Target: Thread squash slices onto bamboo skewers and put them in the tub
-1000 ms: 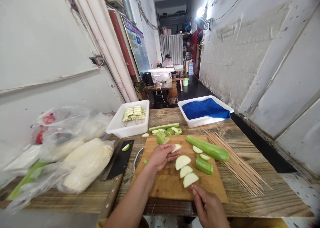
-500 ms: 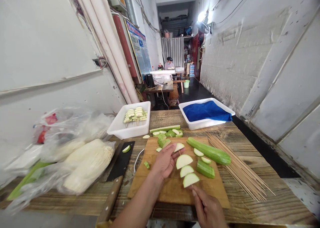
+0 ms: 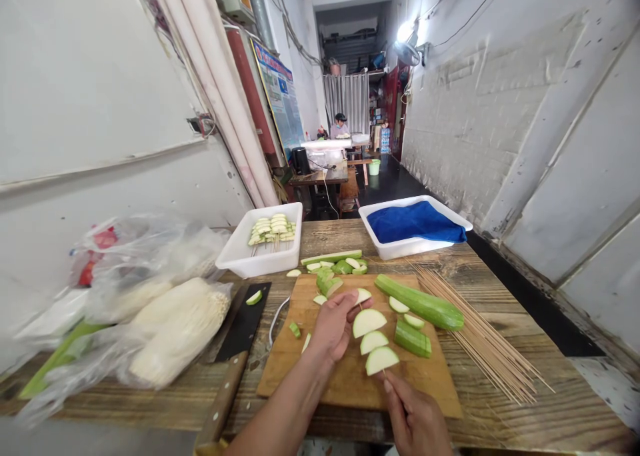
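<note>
the right hand (image 3: 419, 416) pinches a thin tan wooden skewer (image 3: 385, 373) bearing 3 half-round, green-rimmed pale slices (image 3: 374, 342) above the brown wooden board (image 3: 350, 386); the left hand (image 3: 336, 324) pinches another slice (image 3: 363, 296) at its tip.

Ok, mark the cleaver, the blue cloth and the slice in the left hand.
Cleaver (image 3: 240, 337): head view, dark blade near the handle.
Blue cloth (image 3: 415, 222): head view, middle of its top.
Slice (image 3: 363, 296): head view, pale cut face.

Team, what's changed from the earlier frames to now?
Left hand shifted slightly right over the cutting board with its slice; a pale piece now shows beside that arm. View shifted slightly too. No grip changed: right hand still holds the three-slice skewer. Knife stayed put.
</note>
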### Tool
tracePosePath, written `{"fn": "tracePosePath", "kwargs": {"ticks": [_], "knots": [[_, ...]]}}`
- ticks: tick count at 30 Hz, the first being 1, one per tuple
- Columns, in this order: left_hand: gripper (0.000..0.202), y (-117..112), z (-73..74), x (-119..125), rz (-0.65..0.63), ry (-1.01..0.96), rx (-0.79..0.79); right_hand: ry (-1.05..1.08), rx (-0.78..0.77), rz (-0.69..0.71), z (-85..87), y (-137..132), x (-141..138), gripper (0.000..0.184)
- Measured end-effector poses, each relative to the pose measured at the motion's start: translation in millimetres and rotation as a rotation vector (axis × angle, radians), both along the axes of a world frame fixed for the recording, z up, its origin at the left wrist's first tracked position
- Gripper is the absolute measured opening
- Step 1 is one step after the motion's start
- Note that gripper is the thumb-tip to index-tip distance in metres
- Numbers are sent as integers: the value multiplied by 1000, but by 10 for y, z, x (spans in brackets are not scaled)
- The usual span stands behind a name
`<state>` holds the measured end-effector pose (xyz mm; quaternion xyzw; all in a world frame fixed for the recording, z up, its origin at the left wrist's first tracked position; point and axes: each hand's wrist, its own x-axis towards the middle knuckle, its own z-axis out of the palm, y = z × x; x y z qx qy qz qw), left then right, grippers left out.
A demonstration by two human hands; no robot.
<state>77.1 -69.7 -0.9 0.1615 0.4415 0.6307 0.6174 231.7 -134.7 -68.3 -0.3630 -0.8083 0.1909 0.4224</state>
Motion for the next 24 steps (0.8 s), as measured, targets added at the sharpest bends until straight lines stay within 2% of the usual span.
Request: {"fn": "tracePosePath", "kwargs": {"ticks": [7,13,19,24], "knots": [[14,-30,-3,8,-56,10,-2,-7,25,-13,-69,6,-7,35],[14,-45,-22,50,-11,34,31,11,58,-85,29,50,-36,38],[36,-69,68,-49,-72,-74,-12,57,64,-131,42,132,-30,38],[33,-183,-21,-29,-130,40,94,94,71,-140,67,173,-87,37]]}}
